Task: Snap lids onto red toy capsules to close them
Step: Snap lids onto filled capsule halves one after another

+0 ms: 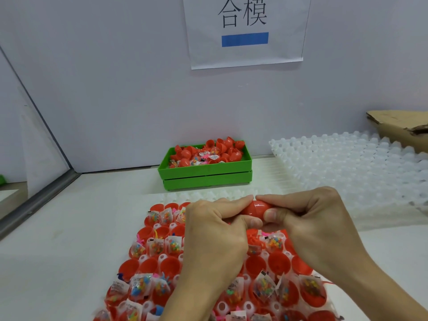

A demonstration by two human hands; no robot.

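Both my hands hold one red toy capsule (254, 208) sideways above the tray. My left hand (215, 228) grips its left half with fingers and thumb curled round it. Fingers and thumb of my right hand (308, 218) curl round the right half. The two halves meet in the middle, and a seam shows between my thumbs. Below lies a white holder tray (249, 305) filled with several open red capsule halves (170, 265), many holding small bagged toys (139, 286).
A green crate (206, 174) with loose red capsule halves and toy bags stands at the back by the wall. An empty white holder tray (347, 167) lies at the back right, with a cardboard box (403, 130) behind it. A paper sign (245, 31) hangs on the wall.
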